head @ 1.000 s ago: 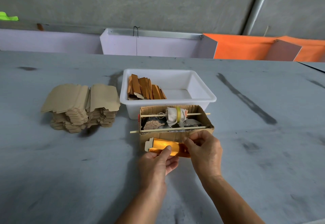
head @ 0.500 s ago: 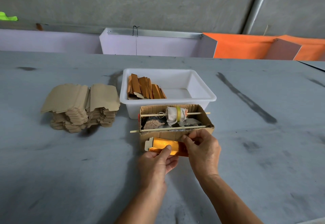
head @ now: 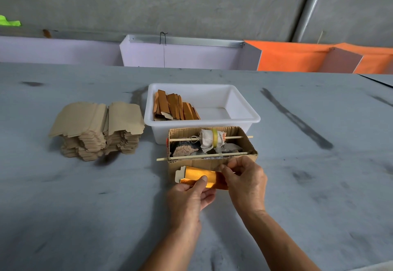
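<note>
Gripping a gold foil carton (head: 198, 176), the left hand (head: 189, 198) curls beneath it, thumb on top. The right hand (head: 246, 185) pinches its right end, just before the cardboard box (head: 180, 163), midway toward the worktop's (head: 85, 207) near edge.

The right hand (head: 246, 183) crept slightly toward 9 o'clock along the upper edge of the gold foil carton (head: 200, 177). Its pinching fingertips (head: 222, 168) slid inward and covered a little more of the carton's right end.
</note>
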A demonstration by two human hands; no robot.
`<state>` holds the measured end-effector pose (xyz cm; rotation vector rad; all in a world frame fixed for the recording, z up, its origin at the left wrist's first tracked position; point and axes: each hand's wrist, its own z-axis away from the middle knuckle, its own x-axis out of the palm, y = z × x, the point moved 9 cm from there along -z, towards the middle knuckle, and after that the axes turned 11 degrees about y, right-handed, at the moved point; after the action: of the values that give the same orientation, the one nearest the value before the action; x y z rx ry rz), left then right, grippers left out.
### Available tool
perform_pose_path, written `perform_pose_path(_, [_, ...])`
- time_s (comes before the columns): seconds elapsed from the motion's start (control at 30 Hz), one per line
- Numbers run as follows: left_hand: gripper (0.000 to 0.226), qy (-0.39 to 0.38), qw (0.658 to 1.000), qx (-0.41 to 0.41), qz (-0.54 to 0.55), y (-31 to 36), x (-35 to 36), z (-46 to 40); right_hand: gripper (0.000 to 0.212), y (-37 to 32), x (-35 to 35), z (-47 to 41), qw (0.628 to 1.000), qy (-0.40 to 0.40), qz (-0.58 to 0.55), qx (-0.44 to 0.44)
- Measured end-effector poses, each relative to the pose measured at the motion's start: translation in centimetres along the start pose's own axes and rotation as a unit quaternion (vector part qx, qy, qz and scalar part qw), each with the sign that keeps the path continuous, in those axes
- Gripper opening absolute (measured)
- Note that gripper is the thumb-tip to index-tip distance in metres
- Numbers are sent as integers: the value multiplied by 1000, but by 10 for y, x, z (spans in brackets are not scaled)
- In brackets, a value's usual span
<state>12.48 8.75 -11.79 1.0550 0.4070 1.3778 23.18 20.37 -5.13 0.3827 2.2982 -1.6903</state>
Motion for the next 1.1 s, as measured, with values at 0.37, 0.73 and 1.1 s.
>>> perform_pose_path(0.37, [7, 7, 1000, 5, -2, 2, -1, -2, 18, -7, -2, 0, 998, 2, 28, -51])
perform_pose_path(0.73, [7, 6, 1000, 0, -6, 1, -3, -3, 20, -6, -1, 0, 997, -2, 49, -53])
perform_pose_path(1.1, [8, 0, 1000, 6, -1, 2, 1, -1, 15, -7, -1, 0, 996, 0, 69, -64])
